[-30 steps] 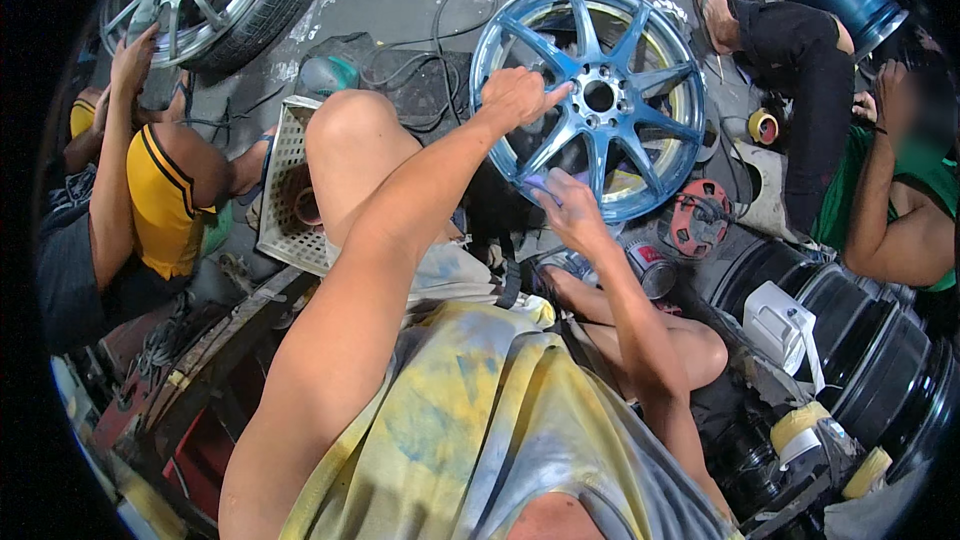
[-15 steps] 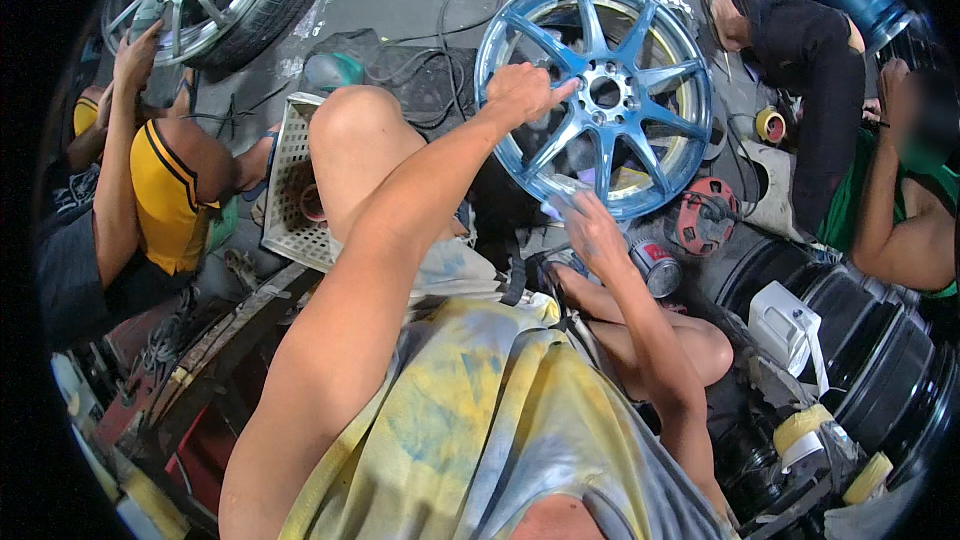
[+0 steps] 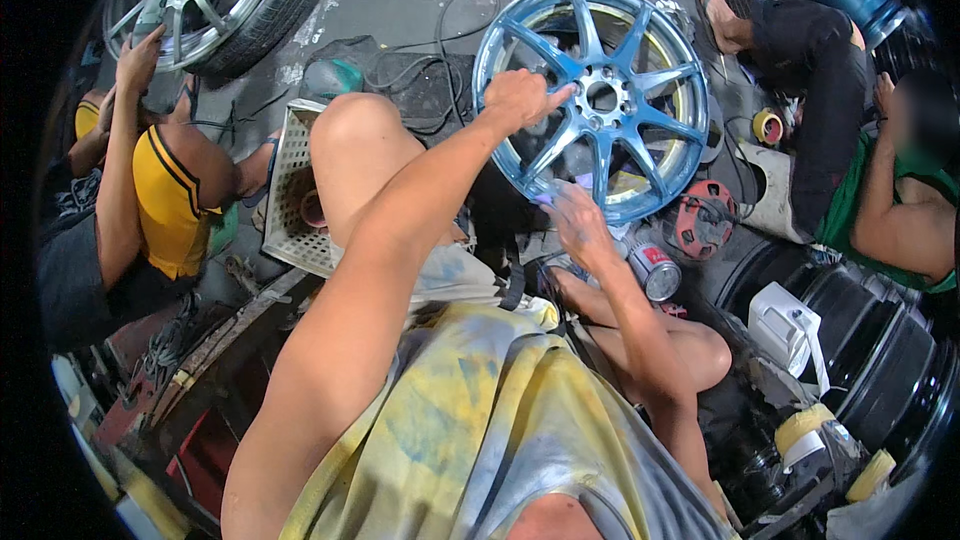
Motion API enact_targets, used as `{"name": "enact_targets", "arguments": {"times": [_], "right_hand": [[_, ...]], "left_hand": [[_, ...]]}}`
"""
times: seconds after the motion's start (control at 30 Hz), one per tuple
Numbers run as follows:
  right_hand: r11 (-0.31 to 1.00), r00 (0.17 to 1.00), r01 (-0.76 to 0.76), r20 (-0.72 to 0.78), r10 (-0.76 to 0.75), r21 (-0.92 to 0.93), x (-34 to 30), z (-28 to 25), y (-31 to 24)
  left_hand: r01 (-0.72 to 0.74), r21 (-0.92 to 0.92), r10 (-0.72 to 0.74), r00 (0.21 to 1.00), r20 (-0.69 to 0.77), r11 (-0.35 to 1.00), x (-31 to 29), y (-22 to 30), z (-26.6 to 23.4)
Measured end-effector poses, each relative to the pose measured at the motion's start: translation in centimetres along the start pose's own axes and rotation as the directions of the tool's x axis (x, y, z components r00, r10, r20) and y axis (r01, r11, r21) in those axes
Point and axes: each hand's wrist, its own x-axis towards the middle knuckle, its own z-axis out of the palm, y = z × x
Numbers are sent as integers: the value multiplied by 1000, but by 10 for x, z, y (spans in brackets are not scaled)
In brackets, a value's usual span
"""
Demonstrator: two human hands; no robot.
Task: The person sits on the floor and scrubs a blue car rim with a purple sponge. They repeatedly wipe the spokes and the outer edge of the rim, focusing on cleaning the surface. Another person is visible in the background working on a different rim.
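A blue multi-spoke wheel rim (image 3: 600, 158) stands tilted before me, its face turned my way. My left hand (image 3: 518, 100) is closed on one of its left spokes, the thumb stretched toward the hub. At the lower edge of the rim is my right hand (image 3: 580, 225), its fingers bent together around a small pale purple pad (image 3: 545, 198), which touches the lower left of the rim. Motion smears the right fingertips, so the pad's exact kind is unclear. A metal can (image 3: 654, 271) lies just right of that hand.
Right of the wheel lies a red sander-like tool (image 3: 703, 220) with a cable. Black rims (image 3: 860, 340) are stacked at the lower right, a white jug (image 3: 785, 325) on them. A white basket (image 3: 285, 180) is by my left knee. Co-workers sit on both sides; a silver wheel (image 3: 190, 0) is far left.
My right hand has slid slightly up and left along the lower rim with the pad. The wheel has shifted slightly; my left hand keeps its hold.
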Motion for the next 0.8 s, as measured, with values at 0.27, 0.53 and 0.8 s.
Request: {"name": "enact_targets", "arguments": {"times": [0.27,0.53,0.8], "right_hand": [[999,994,42,105,-38,-35,1,-5,2],[961,983,-143,75,165,-236,-77,-87,27],[875,905,-389,-298,304,-290,-78,-99,44]], "left_hand": [[35,15,-36,998,57,999,-5,9,-6],[21,40,-23,998,56,999,-7,6,-6],[5,48,-6,1000,20,999,0,4,0]]}}
